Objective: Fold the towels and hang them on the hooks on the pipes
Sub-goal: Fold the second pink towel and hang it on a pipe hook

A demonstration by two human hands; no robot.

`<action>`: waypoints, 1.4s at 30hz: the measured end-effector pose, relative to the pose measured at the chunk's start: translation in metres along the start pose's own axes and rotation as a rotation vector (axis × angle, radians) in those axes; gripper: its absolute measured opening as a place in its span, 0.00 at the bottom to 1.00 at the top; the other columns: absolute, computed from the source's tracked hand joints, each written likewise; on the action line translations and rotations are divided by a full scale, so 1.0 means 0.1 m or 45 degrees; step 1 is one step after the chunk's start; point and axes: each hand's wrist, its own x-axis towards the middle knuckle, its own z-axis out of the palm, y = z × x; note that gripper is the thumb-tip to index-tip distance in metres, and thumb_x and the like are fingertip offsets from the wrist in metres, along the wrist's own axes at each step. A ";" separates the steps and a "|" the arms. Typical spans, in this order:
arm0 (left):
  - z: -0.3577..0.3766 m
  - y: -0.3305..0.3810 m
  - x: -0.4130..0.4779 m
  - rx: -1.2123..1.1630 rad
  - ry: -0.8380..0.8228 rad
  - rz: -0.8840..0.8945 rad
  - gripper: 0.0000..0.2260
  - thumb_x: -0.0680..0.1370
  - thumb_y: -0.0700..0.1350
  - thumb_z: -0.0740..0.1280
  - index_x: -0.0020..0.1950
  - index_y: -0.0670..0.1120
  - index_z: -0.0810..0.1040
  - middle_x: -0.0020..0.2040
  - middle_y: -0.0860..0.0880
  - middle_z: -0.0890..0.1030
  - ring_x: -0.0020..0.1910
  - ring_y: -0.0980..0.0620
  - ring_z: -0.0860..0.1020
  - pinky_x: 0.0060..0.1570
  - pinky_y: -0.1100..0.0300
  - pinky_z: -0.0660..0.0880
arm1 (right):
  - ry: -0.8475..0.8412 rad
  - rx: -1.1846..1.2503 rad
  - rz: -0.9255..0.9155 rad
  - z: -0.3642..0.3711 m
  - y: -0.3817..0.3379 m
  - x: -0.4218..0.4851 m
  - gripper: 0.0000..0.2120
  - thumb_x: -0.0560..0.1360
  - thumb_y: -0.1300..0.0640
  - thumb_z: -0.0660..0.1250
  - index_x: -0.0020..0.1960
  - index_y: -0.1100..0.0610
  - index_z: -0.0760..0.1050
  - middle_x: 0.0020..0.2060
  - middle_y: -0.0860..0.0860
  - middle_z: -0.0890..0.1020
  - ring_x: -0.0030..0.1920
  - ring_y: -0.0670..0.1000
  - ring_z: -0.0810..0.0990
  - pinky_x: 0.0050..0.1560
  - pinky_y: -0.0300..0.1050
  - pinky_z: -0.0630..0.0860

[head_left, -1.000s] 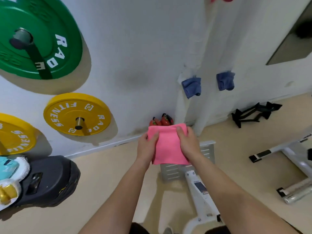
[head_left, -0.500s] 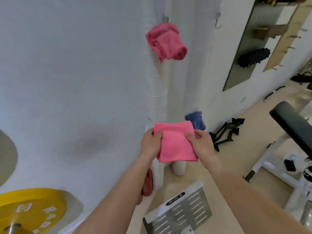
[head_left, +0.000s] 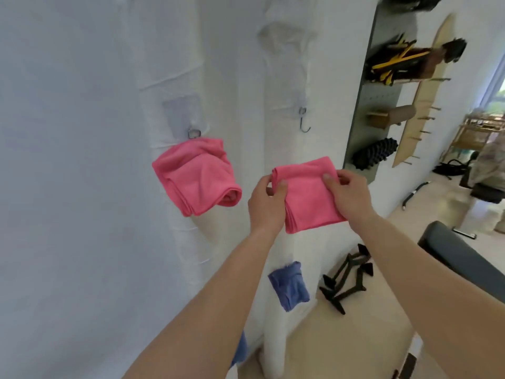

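1. Folded pink towel (head_left: 308, 192): held up in the air between both hands, in front of the right pipe (head_left: 284, 77), below the bare hook (head_left: 304, 124) and apart from it.
2. Left hand (head_left: 266, 203): pinches the towel's upper left corner, thumb on the front face, fingers curled behind.
3. Right hand (head_left: 348, 195): grips the upper right edge, thumb on the front, fingers curled round the fold.
4. Hung pink towel (head_left: 195, 176): hangs bunched from the metal hook (head_left: 194, 132) on the left pipe (head_left: 175, 64), near the left hand but apart from it.
5. Blue towel (head_left: 289, 285): hangs lower on the right pipe, between the two forearms as seen.
6. Second blue towel (head_left: 240, 348): lower still, largely hidden behind the left forearm.
7. Wall panel (head_left: 382, 105): carries a black ribbed roller (head_left: 374, 154).
8. Black handles (head_left: 344, 280): lie on the floor near the right pipe's foot.
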 end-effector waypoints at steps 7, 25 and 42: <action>0.72 0.59 1.11 -0.429 0.339 0.046 0.08 0.78 0.50 0.70 0.55 0.49 0.80 0.42 0.50 0.79 0.42 0.51 0.79 0.48 0.58 0.77 | 0.032 0.140 -0.163 -0.03 -0.42 1.55 0.14 0.75 0.49 0.72 0.56 0.57 0.81 0.47 0.48 0.82 0.48 0.48 0.80 0.51 0.43 0.75; 0.80 -0.04 1.47 -0.358 0.224 -0.271 0.06 0.75 0.47 0.74 0.45 0.46 0.81 0.42 0.47 0.83 0.38 0.50 0.81 0.35 0.58 0.77 | -0.411 0.520 0.160 0.20 0.11 1.97 0.12 0.75 0.72 0.64 0.53 0.57 0.74 0.41 0.54 0.81 0.35 0.52 0.80 0.28 0.40 0.77; 0.79 0.45 1.40 0.451 0.207 0.564 0.16 0.73 0.49 0.70 0.60 0.51 0.78 0.58 0.55 0.73 0.53 0.56 0.76 0.51 0.61 0.75 | -0.444 -0.164 -0.643 -0.04 -0.22 2.08 0.24 0.73 0.57 0.74 0.67 0.47 0.75 0.61 0.43 0.78 0.51 0.42 0.81 0.50 0.30 0.76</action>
